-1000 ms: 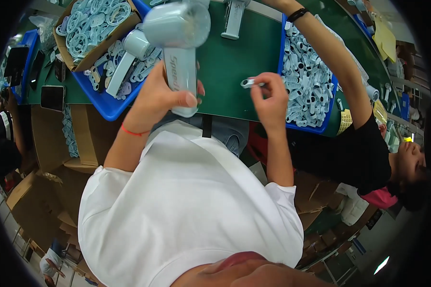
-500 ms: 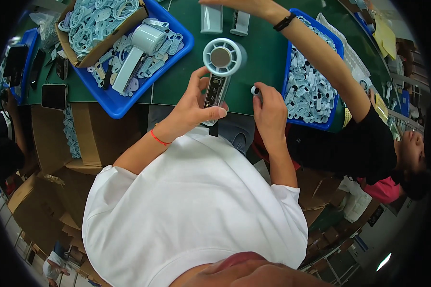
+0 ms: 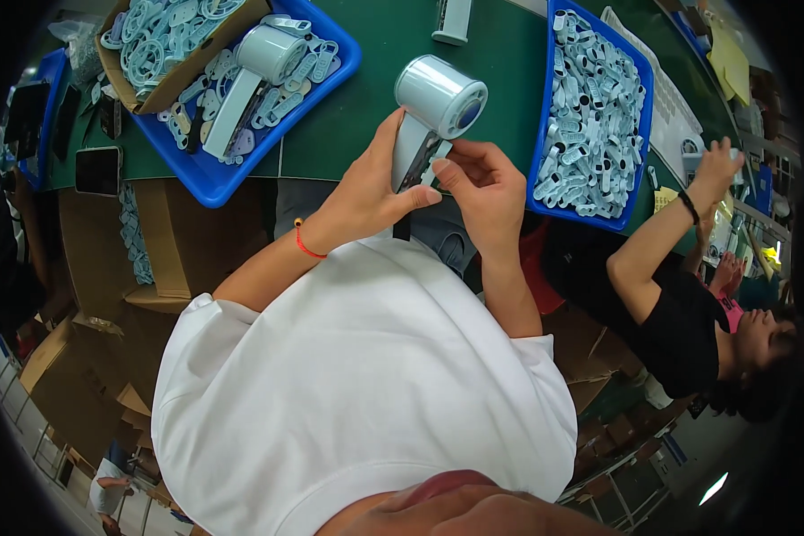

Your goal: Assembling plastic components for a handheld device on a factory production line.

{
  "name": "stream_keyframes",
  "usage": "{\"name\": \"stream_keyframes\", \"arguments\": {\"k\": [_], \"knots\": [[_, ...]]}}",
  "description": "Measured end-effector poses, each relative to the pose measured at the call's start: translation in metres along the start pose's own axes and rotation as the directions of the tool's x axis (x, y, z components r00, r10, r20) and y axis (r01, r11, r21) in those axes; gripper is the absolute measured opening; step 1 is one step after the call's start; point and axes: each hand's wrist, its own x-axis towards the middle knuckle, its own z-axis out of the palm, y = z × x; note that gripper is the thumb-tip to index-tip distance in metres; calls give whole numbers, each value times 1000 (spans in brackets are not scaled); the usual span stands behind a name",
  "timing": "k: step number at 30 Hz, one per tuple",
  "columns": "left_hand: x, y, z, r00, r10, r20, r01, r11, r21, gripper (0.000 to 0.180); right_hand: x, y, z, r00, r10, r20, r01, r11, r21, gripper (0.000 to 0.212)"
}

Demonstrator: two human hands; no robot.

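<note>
My left hand [image 3: 359, 198] is wrapped round the handle of a pale blue, shiny handheld fan [image 3: 439, 94], its drum-shaped head tilted up and to the right. The handle's open side shows a dark inner strip with a circuit board [image 3: 419, 165]. Against that side, my right hand [image 3: 489, 192] pinches a small pale plastic piece [image 3: 439, 170], mostly hidden by the fingers. A second fan [image 3: 272, 54] with an open handle lies in the blue tray [image 3: 219, 202] on the left, on top of small flat plastic parts.
Pale rings fill a cardboard box [image 3: 156, 98] on the left tray. Another blue tray [image 3: 540, 179] at right holds many small pale pieces. A pale housing [image 3: 453, 21] stands at the far edge. A phone [image 3: 98, 171] lies at left; a co-worker [image 3: 661, 313] sits at right.
My left hand has turned the fan so its head faces right. My right hand has brought the small piece to the handle. The co-worker's arm has withdrawn rightward; one far housing is gone.
</note>
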Motion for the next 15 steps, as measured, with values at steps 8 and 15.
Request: {"name": "stream_keyframes", "arguments": {"k": [8,15], "knots": [[-2,-1,7,998,29,-50,-17,975,222,90,-1,12,1,997,-43,-58,44,999,13,28],[2,6,9,996,62,-63,-37,941,336,88,0,7,0,996,-12,-85,10,1000,-30,26]]}}
